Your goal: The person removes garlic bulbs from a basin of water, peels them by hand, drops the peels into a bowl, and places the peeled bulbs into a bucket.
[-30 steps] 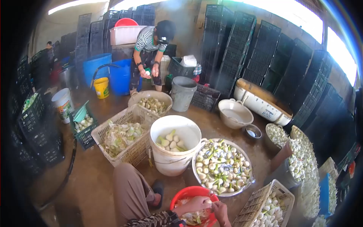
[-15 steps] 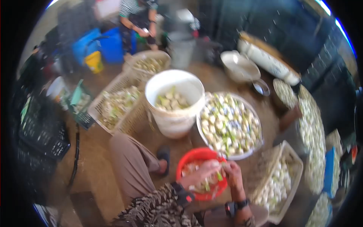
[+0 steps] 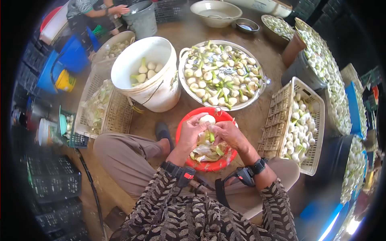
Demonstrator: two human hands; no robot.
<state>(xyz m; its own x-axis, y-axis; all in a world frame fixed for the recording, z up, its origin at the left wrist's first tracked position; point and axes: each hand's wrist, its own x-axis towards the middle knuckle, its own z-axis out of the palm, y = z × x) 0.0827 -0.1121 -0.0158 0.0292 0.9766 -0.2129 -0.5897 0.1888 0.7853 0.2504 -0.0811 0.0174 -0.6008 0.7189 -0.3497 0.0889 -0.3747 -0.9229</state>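
Note:
A white garlic bulb (image 3: 207,119) with a short green stem is held in my left hand (image 3: 190,132), fingers closed around its side. My right hand (image 3: 228,133) pinches at the bulb's stem end; exactly what lies between its fingertips is partly hidden. Both hands are over a red basin (image 3: 181,125), which holds loose pale and green peelings (image 3: 205,152). Just beyond it, a wide metal basin (image 3: 252,105) is full of garlic bulbs with green stems in water. A white bucket (image 3: 161,94) to its left has several bulbs at the bottom.
At right stands a beige plastic crate (image 3: 277,124) of white bulbs. On the left, another crate (image 3: 116,108) holds peelings. A black hose (image 3: 90,180) runs along the floor. Another person's hands (image 3: 120,9) are near a grey bucket (image 3: 140,22) at the back.
The view has tilted down and steadied. A white bulb now shows clearly in my left hand over the red basin. The other person's hands are now beside the grey bucket.

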